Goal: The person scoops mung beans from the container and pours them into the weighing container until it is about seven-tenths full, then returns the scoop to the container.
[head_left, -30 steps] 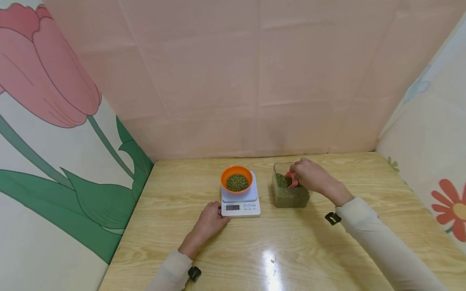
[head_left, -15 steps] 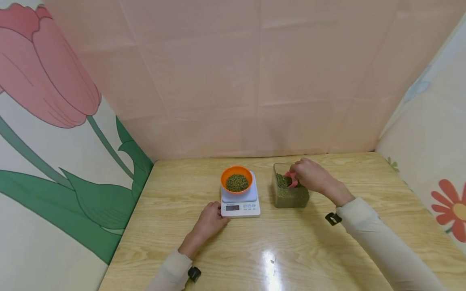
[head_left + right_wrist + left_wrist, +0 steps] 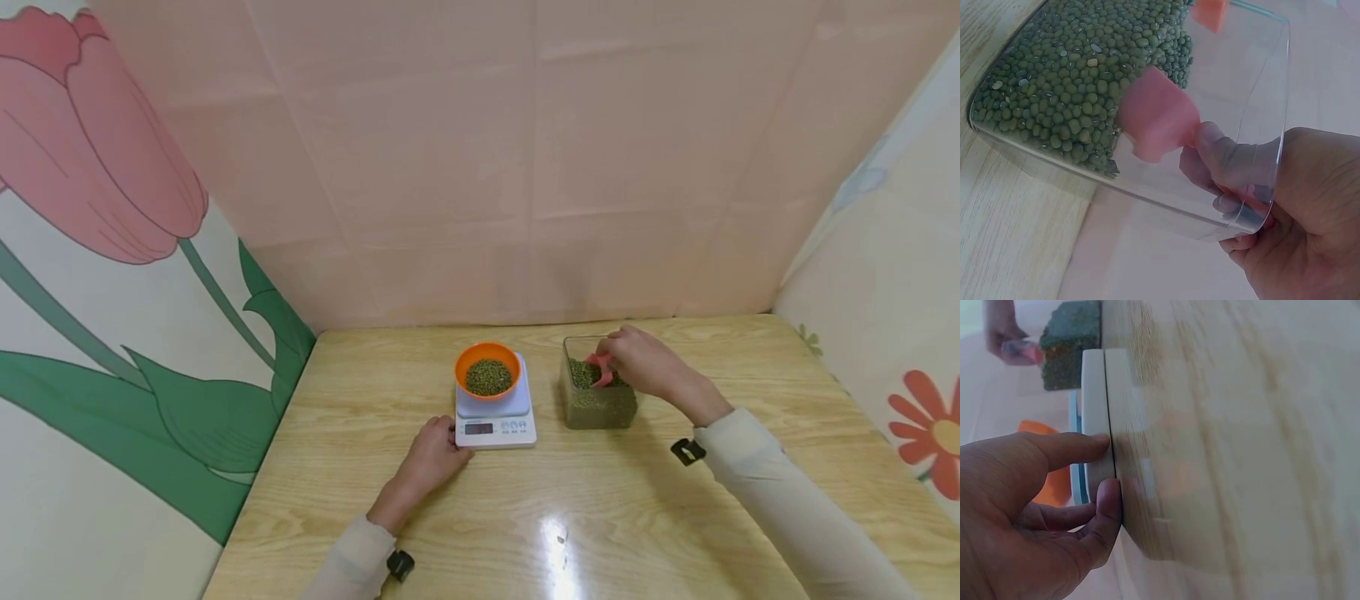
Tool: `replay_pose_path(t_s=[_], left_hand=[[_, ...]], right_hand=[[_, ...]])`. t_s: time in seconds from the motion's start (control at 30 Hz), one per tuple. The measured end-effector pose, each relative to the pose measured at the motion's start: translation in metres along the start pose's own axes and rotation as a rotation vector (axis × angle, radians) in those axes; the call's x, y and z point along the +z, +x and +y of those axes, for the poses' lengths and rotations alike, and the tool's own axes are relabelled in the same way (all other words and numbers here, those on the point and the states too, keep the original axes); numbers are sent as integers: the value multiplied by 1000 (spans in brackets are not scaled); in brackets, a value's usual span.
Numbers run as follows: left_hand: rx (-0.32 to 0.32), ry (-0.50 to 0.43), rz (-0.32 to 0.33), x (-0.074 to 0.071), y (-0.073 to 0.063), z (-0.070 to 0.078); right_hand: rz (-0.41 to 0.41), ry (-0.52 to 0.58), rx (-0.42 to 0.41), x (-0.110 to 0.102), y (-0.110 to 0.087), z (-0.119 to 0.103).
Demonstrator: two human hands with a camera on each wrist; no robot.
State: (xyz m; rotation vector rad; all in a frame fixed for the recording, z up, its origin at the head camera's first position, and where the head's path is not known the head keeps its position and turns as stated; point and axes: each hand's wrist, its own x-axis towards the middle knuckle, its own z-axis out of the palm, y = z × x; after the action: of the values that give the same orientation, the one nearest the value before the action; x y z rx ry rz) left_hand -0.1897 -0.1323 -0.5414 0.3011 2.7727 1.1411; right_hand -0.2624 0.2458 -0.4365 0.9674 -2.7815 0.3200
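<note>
My left hand [image 3: 431, 457] grips the front left corner of a white kitchen scale [image 3: 493, 408]. In the left wrist view, its thumb and fingers lie against the scale's pale edge [image 3: 1094, 381]. An orange bowl [image 3: 462, 364] with green mung beans [image 3: 488, 379] in it sits on the scale's platform. To the right stands a clear square container [image 3: 600, 414] part full of mung beans [image 3: 1060, 87]. My right hand [image 3: 647, 365] reaches in over its rim and pinches the handle of a pink scoop [image 3: 1157, 115]. The scoop's head is down at the beans' sloped surface.
Everything stands on a wood-grain table [image 3: 585, 508]. A pink cloth wall [image 3: 465, 208] rises behind it, with flower-printed walls at left and right. Black straps hang at both sleeve cuffs.
Almost nothing differs. The pink scoop and right hand have shifted only very slightly inside the container; the left hand, scale and bowl stay put.
</note>
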Motion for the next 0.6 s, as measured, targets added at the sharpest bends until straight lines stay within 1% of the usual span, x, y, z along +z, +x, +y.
replay_pose_path(t_s=[0.47, 0.6], left_hand=[[-7, 12, 6, 0, -1, 1], [23, 30, 20, 0, -1, 1]], right_hand=[[-11, 10, 19, -2, -2, 0], [-13, 39, 30, -3, -3, 1]])
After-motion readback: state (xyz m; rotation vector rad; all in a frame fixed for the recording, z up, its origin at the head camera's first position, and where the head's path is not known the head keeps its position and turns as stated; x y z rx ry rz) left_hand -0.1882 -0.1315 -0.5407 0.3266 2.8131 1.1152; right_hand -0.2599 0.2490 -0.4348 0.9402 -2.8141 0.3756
